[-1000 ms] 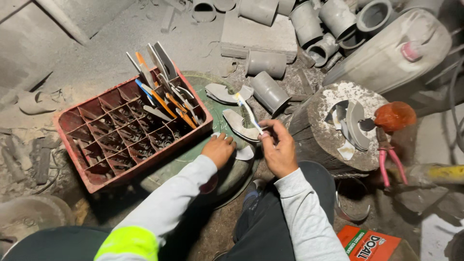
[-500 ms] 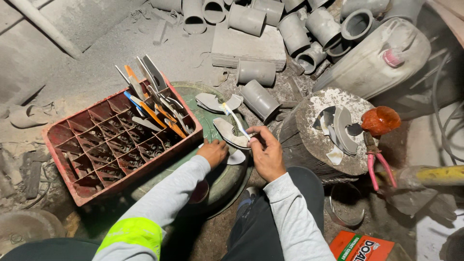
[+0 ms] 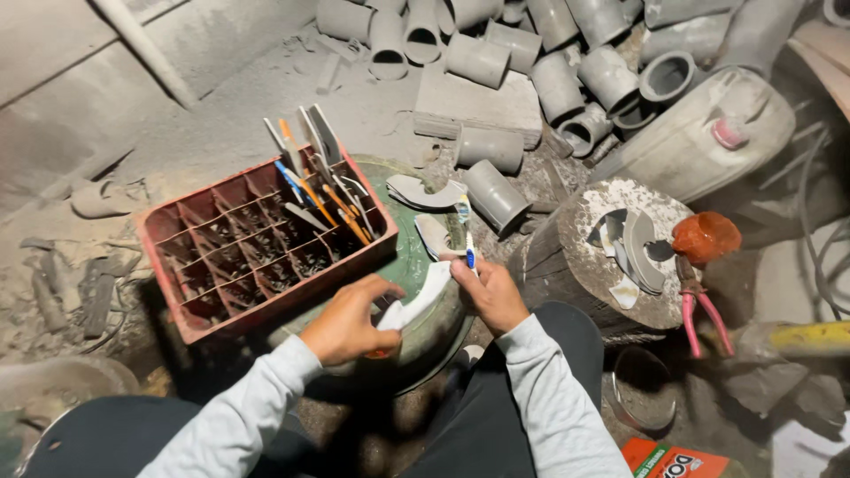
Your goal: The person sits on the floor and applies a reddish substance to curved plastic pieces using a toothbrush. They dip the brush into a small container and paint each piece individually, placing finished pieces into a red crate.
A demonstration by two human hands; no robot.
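- Holding a curved white piece [image 3: 423,299], the left hand [image 3: 347,320] has its fingers closed around the lower end, just over the green drum [image 3: 416,265].
- The right hand [image 3: 492,292] is closed on a thin tool with a blue and white handle [image 3: 467,237], and it touches the top end of the same white piece.
- It looks like the person is marking or trimming the white piece; the next move seems to need a steady left hand while the tool tip works along the edge.
- On the green drum, just past the hands, lie two more curved grey pieces [image 3: 425,195].
- The red crate [image 3: 266,257] sits to the left, partly on the drum. Most of its little boxes look bare and dusty. The far corner holds orange and blue tools and flat metal blades [image 3: 319,177], standing up.
- To the right, a round stump [image 3: 611,257] has a few grey cut pieces on top, with an orange lump [image 3: 706,237] and pink-handled pliers [image 3: 699,310] at its edge.
- Farther back are many short grey pipes [image 3: 531,62] in a heap and a big dusty jug [image 3: 699,142] on its side.
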